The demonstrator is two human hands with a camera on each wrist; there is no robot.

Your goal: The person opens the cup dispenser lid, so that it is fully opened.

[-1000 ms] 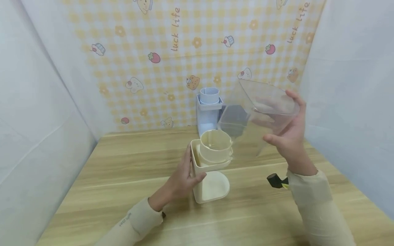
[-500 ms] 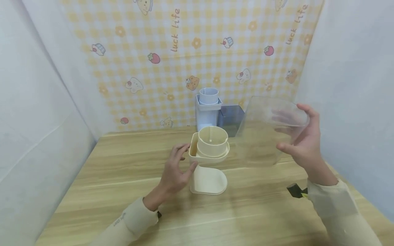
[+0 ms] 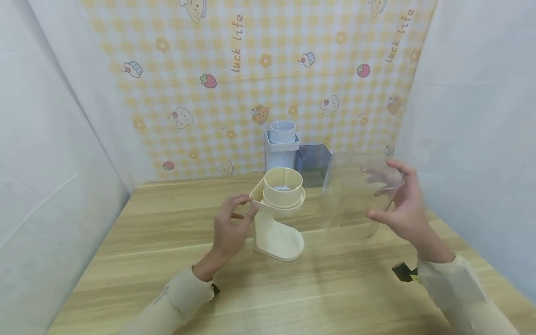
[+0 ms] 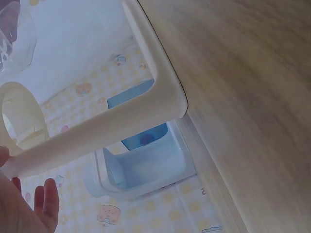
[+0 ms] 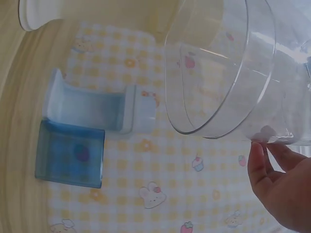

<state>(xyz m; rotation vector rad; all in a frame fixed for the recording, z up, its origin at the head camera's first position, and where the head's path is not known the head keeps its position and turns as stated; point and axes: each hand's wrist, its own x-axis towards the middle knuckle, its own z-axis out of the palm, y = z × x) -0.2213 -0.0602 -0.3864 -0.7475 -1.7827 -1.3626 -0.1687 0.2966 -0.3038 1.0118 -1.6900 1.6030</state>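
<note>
A cream plastic stand (image 3: 278, 237) with a round cup-like ring (image 3: 283, 197) on top and a rounded foot stands upright on the table. My left hand (image 3: 230, 228) pinches the left edge of its upper tray between thumb and fingers, as the left wrist view also shows. Off to the right, my right hand (image 3: 408, 211) grips a clear plastic container (image 3: 356, 190) by its side, thumb toward me and fingers round the far side. The container is held above the table, apart from the stand. In the right wrist view the clear container (image 5: 221, 92) fills the upper right.
Behind the cream stand is a similar light blue stand (image 3: 280, 158), with a dark blue see-through box (image 3: 314, 163) beside it. A yellow checked cloth (image 3: 234, 102) hangs at the back of the wooden table (image 3: 167, 260), and white sheets (image 3: 473, 116) flank it.
The clear container has come down and been turned in my right hand. The cream stand has turned and shifted slightly left, while my left hand's grip moved from its side to the tray edge.
</note>
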